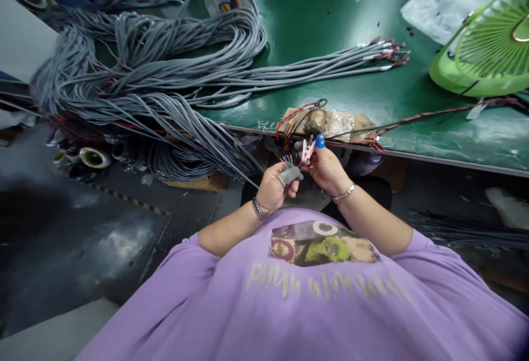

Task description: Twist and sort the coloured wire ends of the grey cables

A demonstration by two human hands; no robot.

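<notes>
My left hand (273,187) is closed around the end of a grey cable, its thumb in a grey finger cover (290,176). Thin coloured wires (288,160) fan out of the cable end above that thumb. Close by on the right, my right hand (328,172) is closed with its thumb raised in a blue finger cot (319,141). A pale pink clip (307,151) sits against that thumb, apparently gripped by the fingers, which are partly hidden. Both hands meet just in front of the table edge.
A wooden block (351,125) with tape and red and black leads lies at the table's edge (433,154). Large bundles of grey cables (165,69) cover the left side. A green fan (491,41) and a clear plastic bag (446,8) stand at right.
</notes>
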